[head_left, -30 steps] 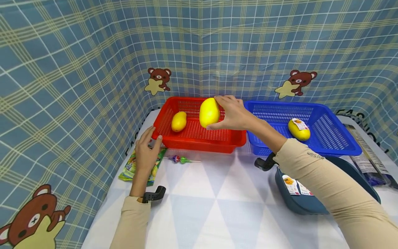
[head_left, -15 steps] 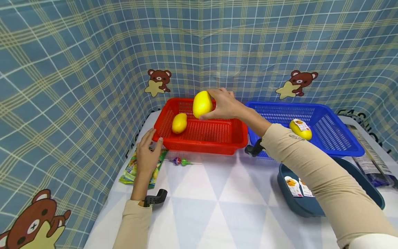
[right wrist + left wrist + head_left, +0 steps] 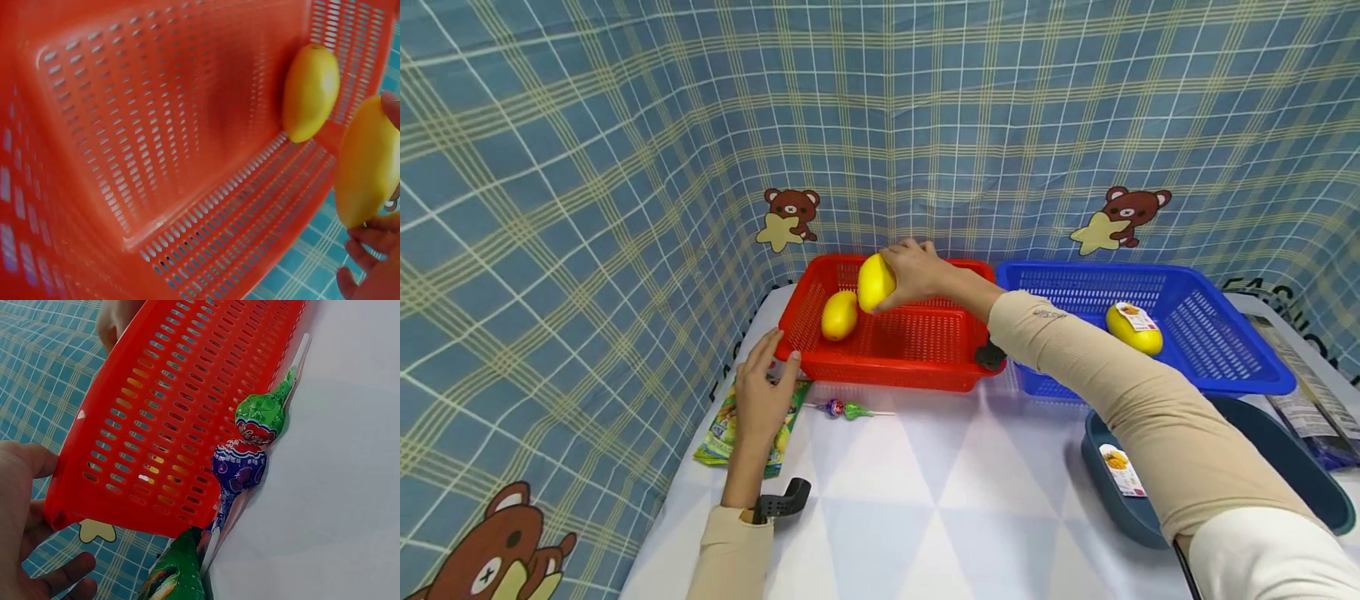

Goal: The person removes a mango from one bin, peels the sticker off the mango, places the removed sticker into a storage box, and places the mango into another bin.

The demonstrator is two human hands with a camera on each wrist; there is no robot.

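The right hand (image 3: 917, 271) grips a yellow mango (image 3: 876, 282), fingers curled round it, and holds it over the far left part of the red basket (image 3: 925, 379). In the right wrist view the mango (image 3: 367, 162) hangs above the basket's rim, apart from the mesh floor. A second mango (image 3: 838, 315) lies inside the basket at 8 o'clock from the held one, just beside it; whether they touch cannot be told.

The left hand (image 3: 762, 392) rests against the near left corner of the basket, thumb touching the rim, fingers relaxed and spread, holding nothing. It lies on a green snack packet (image 3: 724, 429).

Two lollipops (image 3: 842, 409) lie on the white table (image 3: 887, 500) against the basket's front wall, at 3 o'clock from the left hand.

At 3 o'clock from the red basket stands a blue basket (image 3: 1225, 379) holding a labelled mango (image 3: 1133, 327). A dark blue bowl (image 3: 1105, 492) sits near it at 6 o'clock.
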